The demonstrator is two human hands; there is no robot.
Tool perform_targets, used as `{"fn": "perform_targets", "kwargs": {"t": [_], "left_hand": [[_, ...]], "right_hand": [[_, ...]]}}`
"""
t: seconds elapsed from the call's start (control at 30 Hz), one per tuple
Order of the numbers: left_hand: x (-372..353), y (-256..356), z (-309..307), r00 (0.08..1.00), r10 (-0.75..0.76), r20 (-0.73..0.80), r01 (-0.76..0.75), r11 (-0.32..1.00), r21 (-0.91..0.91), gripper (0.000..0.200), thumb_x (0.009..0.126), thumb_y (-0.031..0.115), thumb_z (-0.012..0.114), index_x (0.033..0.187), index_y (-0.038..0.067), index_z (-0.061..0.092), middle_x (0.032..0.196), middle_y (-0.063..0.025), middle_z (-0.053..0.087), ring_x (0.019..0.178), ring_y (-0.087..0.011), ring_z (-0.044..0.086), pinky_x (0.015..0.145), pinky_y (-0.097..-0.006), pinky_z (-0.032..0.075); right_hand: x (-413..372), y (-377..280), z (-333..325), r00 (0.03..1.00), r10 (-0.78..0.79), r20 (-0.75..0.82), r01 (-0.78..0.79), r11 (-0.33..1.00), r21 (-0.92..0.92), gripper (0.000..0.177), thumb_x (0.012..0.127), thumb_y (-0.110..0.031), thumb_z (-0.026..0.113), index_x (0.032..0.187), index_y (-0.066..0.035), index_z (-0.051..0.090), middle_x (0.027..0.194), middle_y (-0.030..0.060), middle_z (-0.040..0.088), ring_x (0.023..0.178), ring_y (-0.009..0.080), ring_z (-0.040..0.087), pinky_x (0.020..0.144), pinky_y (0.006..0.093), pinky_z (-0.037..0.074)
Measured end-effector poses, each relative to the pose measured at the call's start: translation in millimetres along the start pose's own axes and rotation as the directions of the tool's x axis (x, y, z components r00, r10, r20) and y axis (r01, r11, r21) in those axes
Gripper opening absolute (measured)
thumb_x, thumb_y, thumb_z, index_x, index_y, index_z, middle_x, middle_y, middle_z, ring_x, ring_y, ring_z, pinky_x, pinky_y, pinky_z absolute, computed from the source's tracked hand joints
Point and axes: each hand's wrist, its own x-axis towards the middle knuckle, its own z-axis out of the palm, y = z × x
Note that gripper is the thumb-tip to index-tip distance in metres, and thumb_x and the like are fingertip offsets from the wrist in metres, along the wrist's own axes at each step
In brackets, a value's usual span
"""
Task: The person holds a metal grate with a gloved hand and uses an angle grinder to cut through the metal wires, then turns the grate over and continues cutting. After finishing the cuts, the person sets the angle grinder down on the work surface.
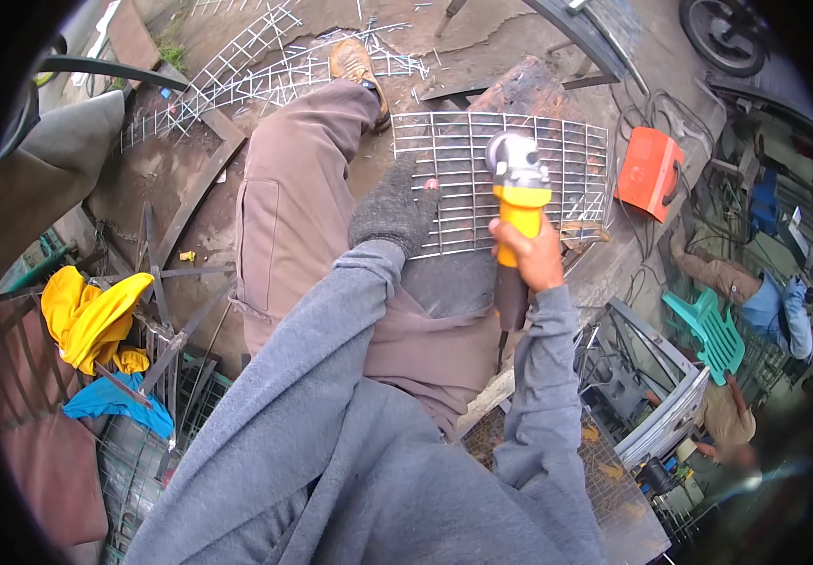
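A piece of welded wire mesh [458, 169] lies in front of me, over my thigh and a rusty plate. My left hand [393, 207], in a dark grey knit glove with a bare fingertip showing, grips the mesh along its left edge. Bare and wrapped round the body of a yellow angle grinder [521, 215], my right hand [536, 256] holds the tool over the right part of the mesh. The grinder's head points away from me, its disc end blurred above the wires. Its dark rear end and cord run back toward my lap.
Cut mesh strips [246, 71] and wire offcuts litter the ground ahead. An orange-red box with a handle [649, 174] stands at the right among cables. Yellow cloth [94, 318] and blue cloth [122, 405] hang over metal frames at left. Other people are at right, near a green plastic chair [710, 331].
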Motion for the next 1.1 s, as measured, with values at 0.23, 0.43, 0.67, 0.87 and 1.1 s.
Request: {"fn": "perform_targets", "kwargs": {"t": [0.23,0.43,0.67,0.87,1.1], "left_hand": [[-3.3,-2.7,0.8,0.995,0.057,-0.076,-0.059,0.998,-0.023,0.064,0.100,0.054,0.053,0.152,0.018,0.042,0.144,-0.0201,0.058,0.127,-0.0418,0.060,0.108,-0.0507,0.046],[-1.9,-5.2,7.8,0.995,0.050,-0.088,-0.052,0.998,-0.027,0.062,0.101,0.055,0.051,0.152,0.020,0.041,0.144,-0.0205,0.058,0.128,-0.0422,0.059,0.109,-0.0509,0.045],[-3.4,-3.2,1.9,0.993,0.056,-0.099,-0.055,0.998,0.013,0.062,0.100,0.054,0.051,0.151,0.018,0.044,0.144,-0.0189,0.058,0.128,-0.0408,0.059,0.108,-0.0503,0.045],[2.7,-10.0,13.7,0.984,0.083,-0.157,-0.086,0.996,-0.013,0.062,0.100,0.052,0.055,0.149,0.017,0.046,0.144,-0.0189,0.058,0.129,-0.0396,0.058,0.108,-0.0498,0.045],[-0.1,1.0,-4.6,0.999,-0.016,0.048,0.017,1.000,-0.003,0.072,0.102,0.060,0.045,0.159,0.017,0.035,0.156,-0.0158,0.047,0.136,-0.0371,0.053,0.112,-0.0501,0.042]], "right_hand": [[-77.8,44.7,-13.3,0.999,0.033,0.019,-0.029,0.979,-0.202,0.050,0.078,-0.026,0.083,0.117,-0.002,0.063,0.098,0.0072,0.070,0.087,0.0186,0.067,0.081,0.0349,0.054],[-128.2,73.1,-18.2,0.997,0.074,-0.027,-0.078,0.954,-0.291,0.055,0.077,-0.029,0.085,0.119,-0.003,0.062,0.105,0.0095,0.071,0.095,0.0213,0.068,0.086,0.0359,0.053],[-88.3,57.9,-9.9,0.995,0.089,-0.039,-0.096,0.969,-0.226,0.058,0.077,-0.030,0.084,0.122,-0.002,0.061,0.106,0.0118,0.071,0.095,0.0240,0.069,0.087,0.0370,0.053],[-37.1,20.8,-8.9,0.999,-0.034,0.023,0.040,0.951,-0.306,0.057,0.077,-0.030,0.083,0.122,-0.002,0.061,0.107,0.0118,0.071,0.096,0.0236,0.068,0.088,0.0362,0.053],[23.4,-22.4,1.7,0.988,-0.140,0.061,0.152,0.934,-0.322,0.051,0.078,-0.030,0.082,0.115,-0.001,0.063,0.099,0.0106,0.071,0.086,0.0212,0.068,0.081,0.0361,0.054]]}}
